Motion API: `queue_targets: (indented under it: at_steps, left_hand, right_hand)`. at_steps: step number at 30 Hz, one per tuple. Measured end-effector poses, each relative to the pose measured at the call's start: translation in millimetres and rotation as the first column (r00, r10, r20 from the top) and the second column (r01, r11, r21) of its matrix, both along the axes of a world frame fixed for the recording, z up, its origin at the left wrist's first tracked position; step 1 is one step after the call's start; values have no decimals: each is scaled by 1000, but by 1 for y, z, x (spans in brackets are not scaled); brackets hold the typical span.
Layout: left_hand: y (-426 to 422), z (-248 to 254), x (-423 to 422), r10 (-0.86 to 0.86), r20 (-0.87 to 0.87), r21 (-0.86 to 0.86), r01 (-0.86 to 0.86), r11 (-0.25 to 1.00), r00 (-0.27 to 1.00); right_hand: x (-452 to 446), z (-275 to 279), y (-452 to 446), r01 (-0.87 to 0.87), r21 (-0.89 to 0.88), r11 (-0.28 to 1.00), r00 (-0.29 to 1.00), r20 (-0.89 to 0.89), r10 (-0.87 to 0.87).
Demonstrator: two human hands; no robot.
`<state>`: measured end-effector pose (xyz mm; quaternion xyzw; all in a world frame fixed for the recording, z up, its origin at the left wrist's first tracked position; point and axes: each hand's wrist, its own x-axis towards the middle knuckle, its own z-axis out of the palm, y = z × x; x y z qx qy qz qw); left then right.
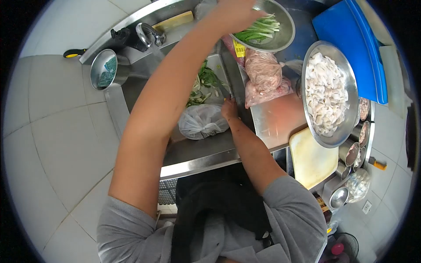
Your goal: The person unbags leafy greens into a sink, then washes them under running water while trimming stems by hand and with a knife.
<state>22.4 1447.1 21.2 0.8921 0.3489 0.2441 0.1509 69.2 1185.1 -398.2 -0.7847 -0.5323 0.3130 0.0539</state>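
Note:
My left hand (pixel 237 15) reaches across to the top of the view, over the rim of a metal bowl (pixel 287 33) with cut green stalks (pixel 263 28) in it; its fingers are smeared and partly cut off. Lower down, my right hand (pixel 230 108) is closed around the handle of a knife (pixel 222 87), whose blade points up into the sink. Leafy greens (pixel 206 78) lie beside the blade in the sink. Just left of my right hand sits a knotted white plastic bag (pixel 201 122).
Bags of pale meat (pixel 264 72) lie right of the sink (pixel 175 153). Farther right are a large bowl of white strips (pixel 326 94), a cutting board (pixel 313 158) and a blue bin (pixel 351 48). A faucet (pixel 150 34) and metal pot (pixel 104 70) stand at the left.

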Motion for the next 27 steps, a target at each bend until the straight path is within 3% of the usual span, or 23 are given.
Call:
queue_targets:
  at_steps: [1, 3, 5, 7, 9, 11, 12, 14, 16, 18, 20, 22, 24, 25, 27]
  left_hand:
    - [-12, -3, -20, 66, 145, -21, -64, 998, 987]
    - [-33, -44, -62, 17, 423, 177, -101, 979, 906]
    - [-83, -74, -107, 231, 408, -146, -187, 972, 883]
    - [-131, -114, -141, 426, 289, -395, -299, 869, 857]
    - [-176, -188, -178, 537, 108, -620, -366, 694, 836]
    - [-219, -232, -211, 458, -221, -700, -467, 540, 861]
    - [-241, -253, -223, 429, -281, -676, -494, 547, 859]
    - [-271, -278, -239, 403, -339, -660, -520, 543, 850]
    - [-286, -293, -250, 254, -508, -695, -566, 444, 823]
    - [-297, -307, -256, 264, -513, -713, -576, 399, 817]
    - [-293, -319, -258, 271, -515, -726, -582, 366, 813]
    - [-281, -327, -256, 311, -533, -690, -617, 378, 787]
    - [-264, -335, -256, 315, -502, -690, -593, 414, 805]
    - [-252, -337, -255, 324, -469, -686, -570, 453, 822]
    - [-225, -339, -250, 303, -480, -678, -567, 468, 823]
  right_hand:
    - [2, 0, -2, -12, 27, 1000, 1000, 21, 12]
    - [1, -10, 0, -28, 52, 998, 999, 31, 27]
    - [4, -31, 0, 3, 29, 1000, 1000, -11, -3]
    - [3, -48, -4, -25, 74, 997, 1000, 15, 24]
    - [6, -67, 3, -60, 137, 989, 997, 46, 55]
    - [6, -85, 0, -335, 134, 933, 911, 300, 284]
    - [2, -83, 0, -350, 126, 928, 907, 294, 302]
    - [-2, -61, 5, -49, 68, 997, 982, 188, 35]
    - [-10, -42, 13, -81, 76, 994, 974, 217, 63]
    - [-25, -34, 25, -107, 83, 991, 966, 243, 85]
    - [-51, -42, 53, -223, 257, 940, 975, 63, 214]
    - [-77, -98, 90, -230, 380, 896, 939, -154, 306]
    - [-102, -95, 110, -169, 461, 871, 918, -247, 310]
    - [-107, -109, 121, -165, 461, 872, 919, -249, 305]
    - [-113, -137, 138, -91, 181, 979, 927, -344, 150]
